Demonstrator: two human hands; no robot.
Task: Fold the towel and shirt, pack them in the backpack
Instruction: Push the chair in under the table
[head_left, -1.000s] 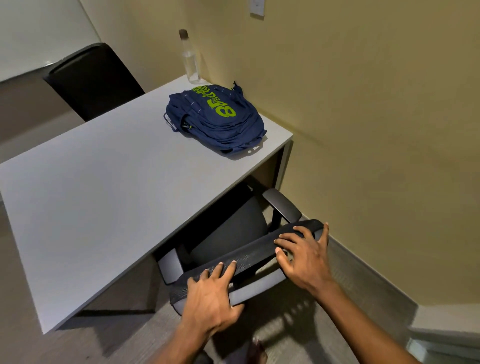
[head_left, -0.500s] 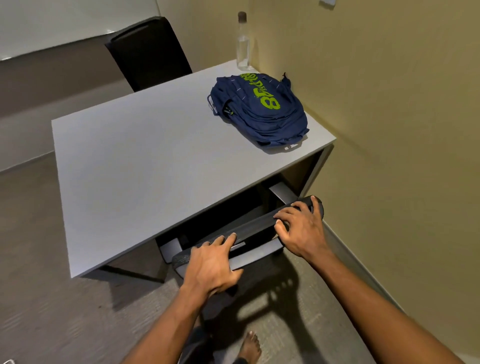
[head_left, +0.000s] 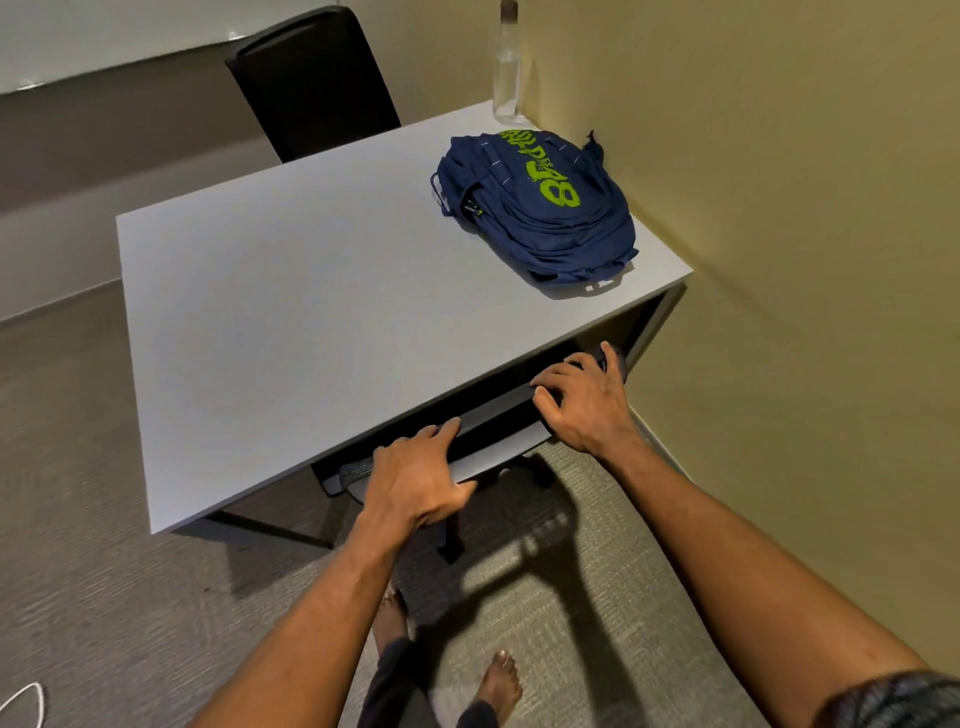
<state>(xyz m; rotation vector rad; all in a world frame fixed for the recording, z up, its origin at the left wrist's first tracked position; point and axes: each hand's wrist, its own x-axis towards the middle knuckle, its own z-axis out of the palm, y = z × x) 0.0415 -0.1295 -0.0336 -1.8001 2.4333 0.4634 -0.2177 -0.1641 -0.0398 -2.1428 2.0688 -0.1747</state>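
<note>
- Progress: I judge the task not yet begun. I see neither towel nor shirt, so both folds and the packing are left.
- Task's thing: the navy-blue fabric backpack (head_left: 540, 208) with lime-green lettering lies flat on the far right corner of the pale grey rectangular surface (head_left: 291, 291), close to the yellow wall. I cannot tell whether its zip is open.
- Left hand (head_left: 415, 475): its grip is curled over the top edge of the black mesh backrest (head_left: 493, 410) of a grey-framed office chair, thumb towards me.
- Right hand (head_left: 582, 405): its grip is hooked over the same backrest near its right end, fingers bent.
- Surroundings: a clear plastic bottle (head_left: 506, 67) stands upright just behind the backpack, and a black high-backed chair (head_left: 311, 78) faces me across the surface.
- Change from the earlier frames: the office chair has gone further under the surface. Its seat and armrests, visible a second ago, are now hidden, and only the backrest's top shows at the near edge. The backpack has not shifted on the surface.
</note>
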